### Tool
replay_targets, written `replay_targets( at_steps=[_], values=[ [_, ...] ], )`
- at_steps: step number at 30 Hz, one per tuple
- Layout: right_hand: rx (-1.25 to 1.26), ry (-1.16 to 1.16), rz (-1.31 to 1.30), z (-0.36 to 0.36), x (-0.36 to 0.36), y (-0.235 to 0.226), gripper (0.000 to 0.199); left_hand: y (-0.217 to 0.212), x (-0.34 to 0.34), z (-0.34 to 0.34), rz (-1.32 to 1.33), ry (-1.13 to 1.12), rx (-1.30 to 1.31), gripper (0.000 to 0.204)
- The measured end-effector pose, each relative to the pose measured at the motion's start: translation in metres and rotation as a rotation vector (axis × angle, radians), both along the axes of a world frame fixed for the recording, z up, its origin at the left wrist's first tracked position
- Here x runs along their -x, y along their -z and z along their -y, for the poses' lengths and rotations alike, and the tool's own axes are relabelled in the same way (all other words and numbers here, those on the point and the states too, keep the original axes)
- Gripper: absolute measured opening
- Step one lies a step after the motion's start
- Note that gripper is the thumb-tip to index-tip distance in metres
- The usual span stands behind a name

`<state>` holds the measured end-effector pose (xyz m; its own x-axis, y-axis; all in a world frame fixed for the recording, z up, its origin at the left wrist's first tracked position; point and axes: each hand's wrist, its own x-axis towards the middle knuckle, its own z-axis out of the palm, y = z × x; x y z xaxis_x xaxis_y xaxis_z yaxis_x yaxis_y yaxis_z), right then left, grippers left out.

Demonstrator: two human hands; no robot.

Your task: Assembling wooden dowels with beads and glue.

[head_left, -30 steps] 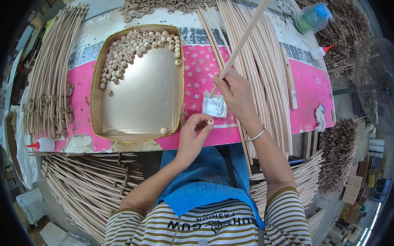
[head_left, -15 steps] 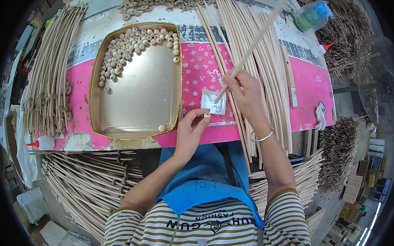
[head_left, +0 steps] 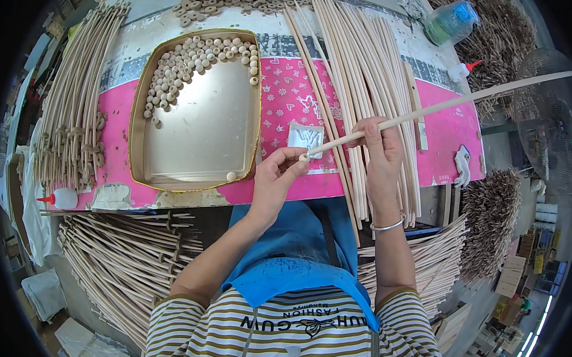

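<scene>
Over the near edge of the counter (head_left: 442,147), my left grip (head_left: 273,187) pinches a bead (head_left: 304,157) by its sides, I judge to leave its hole free, while my right grip (head_left: 382,158) is closed around a rod (head_left: 429,111) slanted down to it; whether the tip is inside, I cannot tell. Just beyond the bead lies a white square (head_left: 302,134), presumably set close for easy reach. Left of that stands the tray (head_left: 205,130) of beads (head_left: 176,62), its wall near my left grip, and a rod bundle (head_left: 361,60) lies under my right, crowding that side.
</scene>
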<state>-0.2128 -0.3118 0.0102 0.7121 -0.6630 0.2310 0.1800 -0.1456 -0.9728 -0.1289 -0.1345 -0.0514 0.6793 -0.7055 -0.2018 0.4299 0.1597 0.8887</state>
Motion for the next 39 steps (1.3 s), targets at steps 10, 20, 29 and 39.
replay_targets(
  at_steps=[10, 20, 29, 39],
  values=[
    [0.026, -0.045, 0.014, -0.005, 0.008, 0.007, 0.023, -0.004, 0.006, -0.005, 0.056, 0.010, -0.028, 0.027],
    [0.039, 0.054, 0.050, -0.024, 0.019, 0.009, 0.021, -0.013, 0.002, -0.005, 0.561, -0.016, -0.162, 0.019],
    [-0.272, 0.288, 0.152, -0.056, 0.038, 0.025, 0.023, -0.018, 0.018, 0.016, -0.050, -0.036, 0.198, 0.036],
    [1.140, 0.366, -0.555, -0.004, 0.162, -0.062, 0.043, -0.032, -0.031, 0.008, 0.171, -0.046, 0.092, 0.039]
  ],
)
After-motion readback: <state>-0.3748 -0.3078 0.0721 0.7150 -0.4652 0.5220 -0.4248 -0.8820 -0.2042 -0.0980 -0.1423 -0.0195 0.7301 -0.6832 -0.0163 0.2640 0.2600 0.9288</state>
